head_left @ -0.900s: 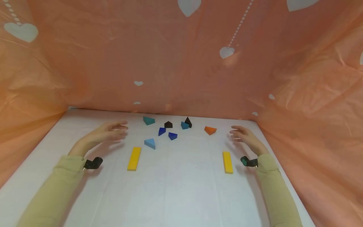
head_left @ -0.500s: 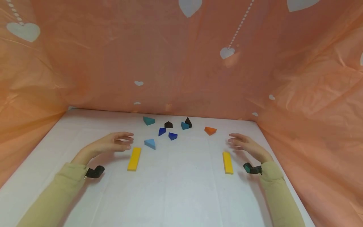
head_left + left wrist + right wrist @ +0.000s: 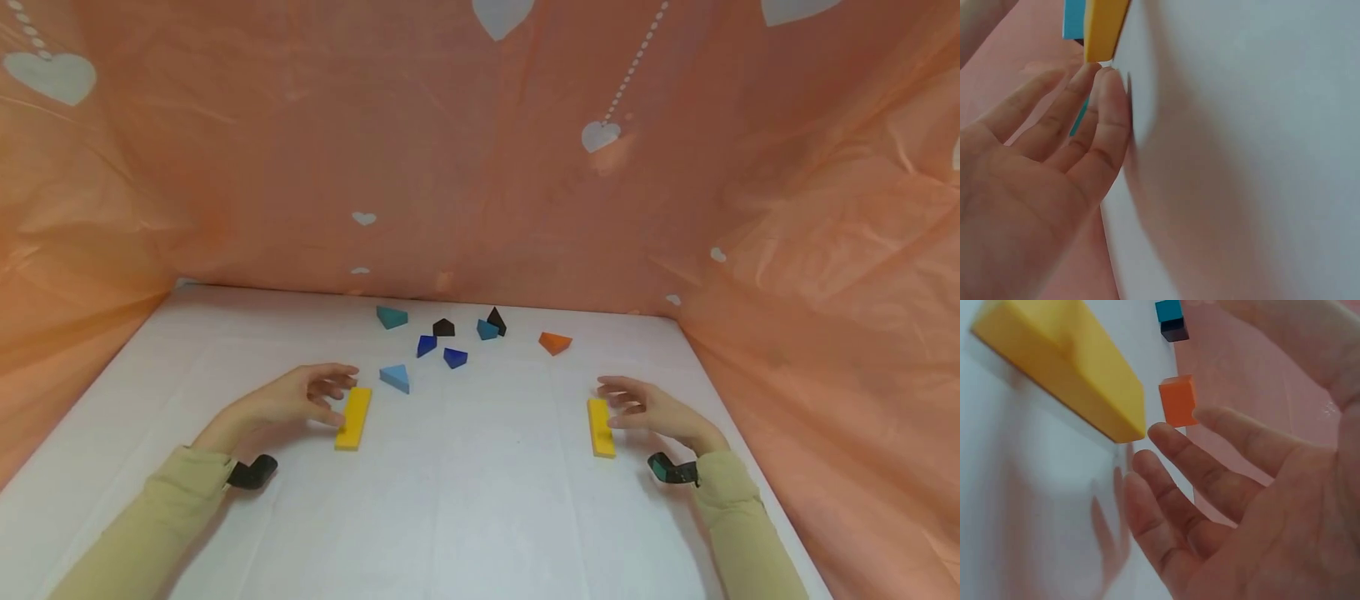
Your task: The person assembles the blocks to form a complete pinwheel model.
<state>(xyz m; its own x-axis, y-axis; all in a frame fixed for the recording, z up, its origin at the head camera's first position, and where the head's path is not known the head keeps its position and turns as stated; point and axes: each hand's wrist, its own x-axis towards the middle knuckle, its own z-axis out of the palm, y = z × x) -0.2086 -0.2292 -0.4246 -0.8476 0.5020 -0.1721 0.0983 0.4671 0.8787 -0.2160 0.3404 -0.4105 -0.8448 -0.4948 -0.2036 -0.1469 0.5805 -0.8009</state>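
A flat yellow block lies lengthwise on the white table at left, and my left hand hovers at its outer side, thumb over its edge. At right a second yellow block lies in the same way. Beside it is my right hand, its thumb near the block's edge. In the right wrist view the fingers are spread and relaxed, apart from the yellow block. The left wrist view has loosely bent fingers near the end of the other yellow block, and contact cannot be told.
Farther back lie a light blue block, two dark blue blocks, a teal block, a black block, a blue block against another black piece, and an orange block. Orange cloth walls the back and sides.
Both hands have come nearer to the person and down beside the yellow blocks. The left has also moved right, toward its block. The blocks lie where they were.
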